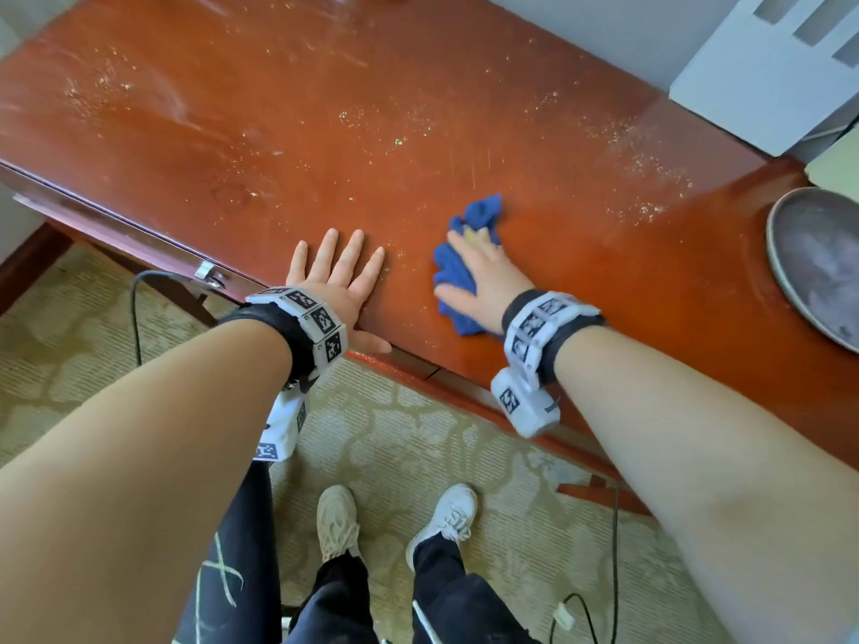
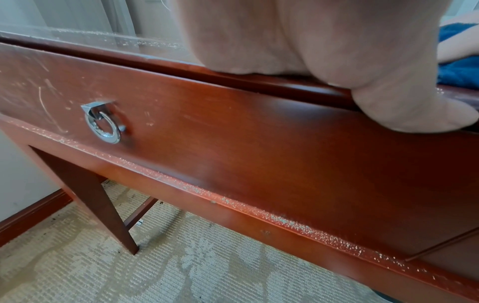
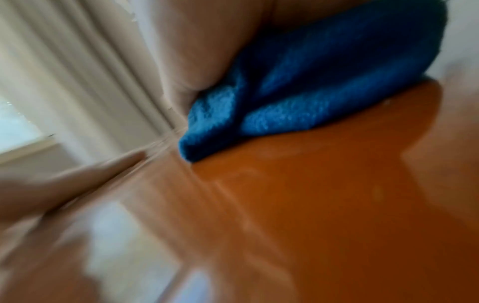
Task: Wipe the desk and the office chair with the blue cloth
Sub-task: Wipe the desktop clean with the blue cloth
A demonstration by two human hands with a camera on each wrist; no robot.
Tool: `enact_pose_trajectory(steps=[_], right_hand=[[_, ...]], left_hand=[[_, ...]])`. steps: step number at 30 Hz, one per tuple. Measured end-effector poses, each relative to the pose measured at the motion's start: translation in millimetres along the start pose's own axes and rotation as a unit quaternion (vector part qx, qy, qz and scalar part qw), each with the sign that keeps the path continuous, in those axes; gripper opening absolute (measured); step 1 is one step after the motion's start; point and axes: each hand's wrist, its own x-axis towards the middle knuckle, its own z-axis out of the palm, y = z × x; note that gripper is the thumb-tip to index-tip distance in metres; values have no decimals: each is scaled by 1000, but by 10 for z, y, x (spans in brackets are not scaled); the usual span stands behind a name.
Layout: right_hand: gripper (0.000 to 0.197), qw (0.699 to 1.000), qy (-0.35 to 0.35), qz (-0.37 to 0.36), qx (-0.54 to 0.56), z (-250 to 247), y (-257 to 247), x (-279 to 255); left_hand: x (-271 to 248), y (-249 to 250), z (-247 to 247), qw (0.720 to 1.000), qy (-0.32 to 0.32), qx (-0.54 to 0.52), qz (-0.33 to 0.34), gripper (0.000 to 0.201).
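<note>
**Observer:** Cloth (image 1: 458,267), blue, lay bunched on the reddish desk (image 1: 288,99) near its front edge, under the right hand (image 1: 485,283). One end stuck out past the fingertips, another past the heel of the palm.

**Recorder:** How was that hand set?

**Observer:** Palm down on the cloth, pressing it flat to the wood. Thumb lay out to the side along the cloth. Fingers looked fairly straight on top; whether any curled into the folds, I could not tell. The right wrist view was smeared; it showed only the cloth (image 3: 311,86) touching the wood (image 3: 337,205).

**Recorder:** And the left hand (image 1: 334,281)?

**Observer:** Flat on the desk just beside the cloth, not touching it. Fingers straight and spread, holding nothing. The left wrist view showed the thumb (image 2: 404,110) hanging over the front edge, above the drawer front (image 2: 233,123).

**Recorder:** Surface condition?

**Observer:** Pale specks and dust (image 1: 399,132) lay scattered over the top, thick toward the back and the left. Wood right of the cloth looked cleaner and shinier. More specks lined the ledge under the drawer.

**Recorder:** Anything else noted?

**Observer:** Metal ring pull (image 2: 106,125) on the drawer. Grey round dish (image 1: 818,267) at the desk's right end. White box (image 1: 771,72) at the back right. Patterned carpet (image 1: 418,448) below, with two white shoes (image 1: 395,518) on it.
</note>
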Motion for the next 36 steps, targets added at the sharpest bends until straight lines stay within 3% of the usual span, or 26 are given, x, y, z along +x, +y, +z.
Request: enact_pose_trajectory(steps=[5, 7, 9, 14, 19, 21, 23, 26, 30, 32, 33, 36], right_hand=[[74, 974, -143, -173, -11, 295, -461, -442], [72, 966, -184, -175, 46, 326, -488, -596], [69, 972, -150, -159, 90, 229, -457, -679], [62, 990, 59, -34, 121, -309, -126, -332], [65, 983, 67, 172, 25, -281, 223, 261], [70, 980, 63, 190, -1, -155, 176, 378], [79, 990, 49, 131, -10, -80, 23, 421], [90, 999, -10, -16, -44, 35, -387, 282], [77, 975, -126, -177, -51, 307, -850, -79], [71, 962, -184, -201, -4, 354, -872, -224], [70, 964, -180, -192, 28, 296, -842, -276], [64, 988, -61, -122, 78, -46, -632, -258]], left_hand=[[-12, -175, -4, 1000, 14, -21, 0, 121], [-27, -328, 6, 999, 16, -32, -29, 125], [-14, -455, 17, 999, 13, -24, -41, 126], [45, -524, 43, 999, 16, -15, -33, 120], [76, -541, 50, 999, 5, -20, -33, 117], [86, -535, 51, 999, 3, -21, -34, 116], [98, -535, 47, 999, 4, -17, -32, 117], [99, -540, 58, 999, 5, -22, -29, 119], [106, -554, 91, 999, 28, -7, -34, 110], [105, -551, 107, 999, 37, 0, -33, 107], [108, -557, 106, 999, 35, -1, -31, 109], [108, -584, 81, 999, 22, -25, -21, 118]])
